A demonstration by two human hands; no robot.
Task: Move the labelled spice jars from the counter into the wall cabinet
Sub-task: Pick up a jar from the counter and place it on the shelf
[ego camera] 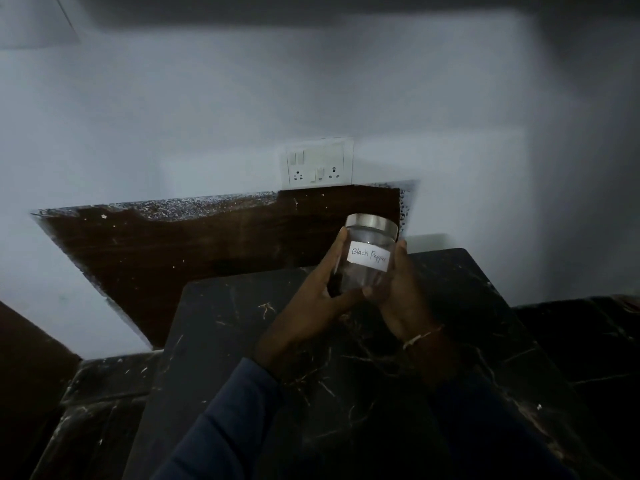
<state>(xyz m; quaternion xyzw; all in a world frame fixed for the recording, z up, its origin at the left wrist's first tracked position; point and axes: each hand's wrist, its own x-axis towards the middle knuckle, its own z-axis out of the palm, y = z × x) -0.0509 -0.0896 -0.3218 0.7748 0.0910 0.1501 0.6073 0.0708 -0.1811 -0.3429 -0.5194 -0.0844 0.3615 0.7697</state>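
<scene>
- The spice jar [369, 268] is a clear glass one, held upright in the air above the counter [225, 341], near its back edge and touching no surface.
- Its paper label [369, 260], handwritten "Black Pepper", faces the camera. The person probably holds it this way so the label can be read before the jar is put away.
- A metal lid [372, 224] sits on top and looks closed, so carrying the jar upward should spill nothing.
- The lower part of the glass looks dark, which may be pepper, but the light is too dim to tell how full it is.
- The left hand [322, 292] grips the jar's left side, with fingers up along the glass and the thumb curled under the base.
- The right hand [398, 296] clasps the right side, with a thin thread band [422, 336] on its wrist. Two hands on a smooth glass jar make a secure hold for the lift.
- Behind the jar are a brown wood panel [190, 244] and a white switchboard [318, 164] on the pale wall [207, 116].
- A dark band [311, 8] across the top may be the underside of the wall cabinet; its inside is out of view.
- No other jars show on the counter.
</scene>
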